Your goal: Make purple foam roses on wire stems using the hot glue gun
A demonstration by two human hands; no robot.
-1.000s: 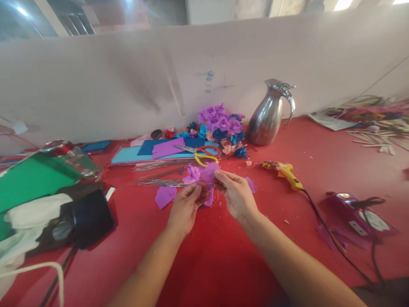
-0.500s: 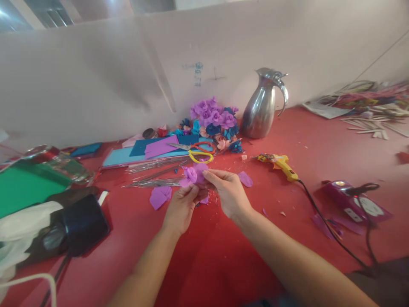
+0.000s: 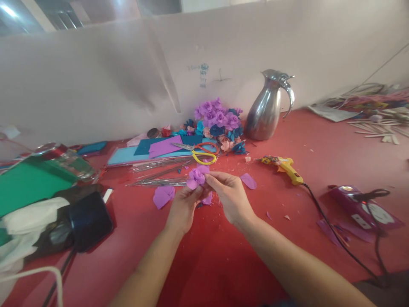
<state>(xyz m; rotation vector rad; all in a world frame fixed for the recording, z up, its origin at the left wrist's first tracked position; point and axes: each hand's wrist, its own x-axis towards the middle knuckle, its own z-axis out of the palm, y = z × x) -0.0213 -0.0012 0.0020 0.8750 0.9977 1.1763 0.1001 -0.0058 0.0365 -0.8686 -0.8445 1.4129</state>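
Both my hands meet above the red table (image 3: 223,264), pinching a small purple paper flower (image 3: 196,177). My left hand (image 3: 183,207) holds it from below with closed fingers. My right hand (image 3: 230,196) presses on its right side with fingers closed on the petals. Loose purple petals lie beside them: one piece to the left (image 3: 163,196), one to the right (image 3: 248,181). Behind the flower are yellow-handled scissors (image 3: 203,157) and a bundle of thin metal wires (image 3: 159,172).
A pile of finished purple and blue paper flowers (image 3: 219,123) sits by the wall next to a steel jug (image 3: 266,108). A yellow glue gun (image 3: 284,166) with its cord lies right. Coloured foam sheets (image 3: 153,149), a green sheet (image 3: 28,181) and a dark bag (image 3: 79,221) lie left.
The right hand has folded the purple petal in against the flower, which looks more compact now. Both hands stay close together; the view shifted slightly.
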